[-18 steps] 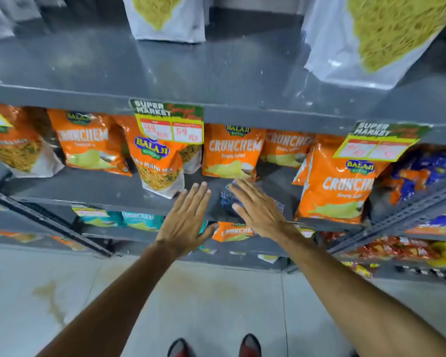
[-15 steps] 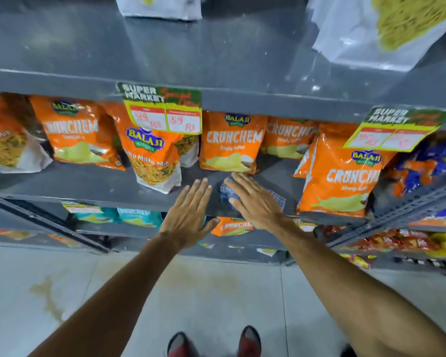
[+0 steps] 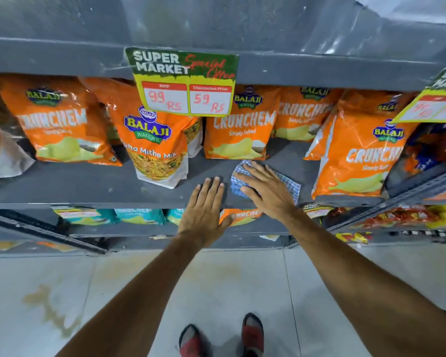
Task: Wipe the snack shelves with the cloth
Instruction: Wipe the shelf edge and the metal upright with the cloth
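A blue-and-white checked cloth [image 3: 289,182] lies on the grey middle shelf [image 3: 88,186], in the gap between orange snack bags. My right hand [image 3: 265,189] presses flat on the cloth, fingers spread and pointing up-left, covering most of it. My left hand [image 3: 206,210] lies flat at the shelf's front edge just left of the cloth, fingers together, thumb hanging over the edge, holding nothing.
Orange Crunchem bags [image 3: 238,130] stand behind the cloth, another [image 3: 358,155] to its right, a Mitha Mix bag [image 3: 155,143] to its left. A price tag [image 3: 183,83] hangs from the upper shelf [image 3: 62,55]. Lower shelves hold more packets [image 3: 137,215]. My feet [image 3: 222,336] stand on the tiled floor.
The view has moved closer to and lower on the shelves. Both hands have slid farther onto the middle shelf; the right hand stays pressed on the cloth.
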Action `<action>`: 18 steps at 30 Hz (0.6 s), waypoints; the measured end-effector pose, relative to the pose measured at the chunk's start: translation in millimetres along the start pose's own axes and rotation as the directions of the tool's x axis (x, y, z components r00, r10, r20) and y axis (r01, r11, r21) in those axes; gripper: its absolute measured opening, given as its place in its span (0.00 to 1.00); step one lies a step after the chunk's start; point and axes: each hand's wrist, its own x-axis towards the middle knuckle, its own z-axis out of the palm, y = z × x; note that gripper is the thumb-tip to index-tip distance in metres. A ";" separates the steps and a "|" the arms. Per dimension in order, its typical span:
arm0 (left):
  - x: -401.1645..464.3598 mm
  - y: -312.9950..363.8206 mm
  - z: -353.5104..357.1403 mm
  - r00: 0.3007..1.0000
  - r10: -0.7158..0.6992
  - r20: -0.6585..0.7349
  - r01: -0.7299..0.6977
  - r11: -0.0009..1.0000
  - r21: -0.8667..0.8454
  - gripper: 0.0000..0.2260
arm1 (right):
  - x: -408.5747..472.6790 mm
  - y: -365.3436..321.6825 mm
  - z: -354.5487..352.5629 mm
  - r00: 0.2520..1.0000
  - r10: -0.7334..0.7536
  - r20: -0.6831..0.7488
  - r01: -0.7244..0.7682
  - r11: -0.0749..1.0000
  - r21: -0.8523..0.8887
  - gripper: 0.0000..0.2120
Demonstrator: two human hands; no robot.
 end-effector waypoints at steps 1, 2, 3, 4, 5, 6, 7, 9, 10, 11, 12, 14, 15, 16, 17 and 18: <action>0.4 -0.5 0.7 1.000 0.000 0.006 0.000 1.000 -0.003 0.39 | 0.6 0.6 -0.2 1.000 0.002 -0.001 -0.002 1.000 0.025 0.21; 0.7 -1.1 0.5 1.000 0.000 0.008 0.000 1.000 -0.006 0.39 | 1.1 0.3 -1.5 1.000 0.012 -0.010 -0.011 0.998 0.061 0.21; 0.5 -1.6 -0.6 1.000 -0.001 0.013 0.001 1.000 -0.009 0.39 | 1.1 -0.1 -2.5 0.999 0.032 -0.023 -0.029 0.994 0.109 0.21; 0.6 -2.0 -1.7 1.000 0.003 0.016 -0.002 1.000 -0.016 0.40 | 1.0 -1.0 -3.0 0.997 0.052 -0.051 -0.044 0.988 0.150 0.20; 0.8 -2.1 -3.0 1.000 0.006 0.017 -0.005 1.000 -0.027 0.40 | 0.8 -2.3 -3.0 0.993 0.073 -0.088 -0.057 0.983 0.174 0.20; 0.4 -2.2 -5.1 1.000 0.006 0.018 -0.005 0.999 -0.037 0.40 | 0.2 -3.8 -2.1 0.988 0.089 -0.129 -0.065 0.982 0.179 0.19; -1.0 -2.4 -7.3 1.000 0.000 0.023 0.001 0.999 -0.042 0.40 | -0.8 -5.3 -1.1 0.982 0.096 -0.165 -0.067 0.983 0.171 0.18; -9.8 -2.3 -13.3 0.999 -0.036 0.016 0.037 0.998 -0.047 0.40 | -2.5 -9.9 1.1 0.971 0.089 -0.222 -0.062 0.990 0.125 0.16; -18.4 -2.6 -16.9 0.998 -0.061 0.008 0.061 0.997 -0.046 0.39 | -2.9 -12.9 0.8 0.968 0.095 -0.231 -0.071 0.991 0.110 0.15; -29.8 -2.8 -22.4 0.997 -0.078 0.009 0.078 0.996 -0.043 0.39 | -3.1 -17.3 -2.1 0.968 0.120 -0.219 -0.097 0.989 0.112 0.15; -42.9 -3.4 -30.0 0.997 -0.083 0.007 0.083 0.996 -0.032 0.39 | -3.5 -21.3 -5.5 0.970 0.148 -0.194 -0.126 0.985 0.122 0.14; -66.8 -7.4 -49.9 0.996 -0.090 -0.016 0.090 0.996 -0.004 0.38 | -5.8 -32.7 -15.8 0.976 0.188 -0.112 -0.167 0.971 0.172 0.14; -77.3 -10.7 -63.3 0.994 -0.107 -0.034 0.108 0.994 0.004 0.38 | -7.5 -41.3 -22.8 0.977 0.202 -0.074 -0.181 0.958 0.222 0.14; -87.0 -14.5 -78.2 0.990 -0.128 -0.061 0.128 0.992 0.010 0.38 | -9.2 -50.9 -29.6 0.975 0.216 -0.044 -0.195 0.940 0.280 0.14; -96.3 -18.6 -93.5 0.984 -0.150 -0.095 0.152 0.988 0.016 0.38 | -10.6 -62.8 -37.7 0.973 0.228 -0.023 -0.206 0.916 0.345 0.14; -105.9 -23.4 -109.6 0.976 -0.175 -0.126 0.179 0.984 0.024 0.38 | -10.2 -76.8 -46.1 0.975 0.222 -0.011 -0.198 0.890 0.412 0.14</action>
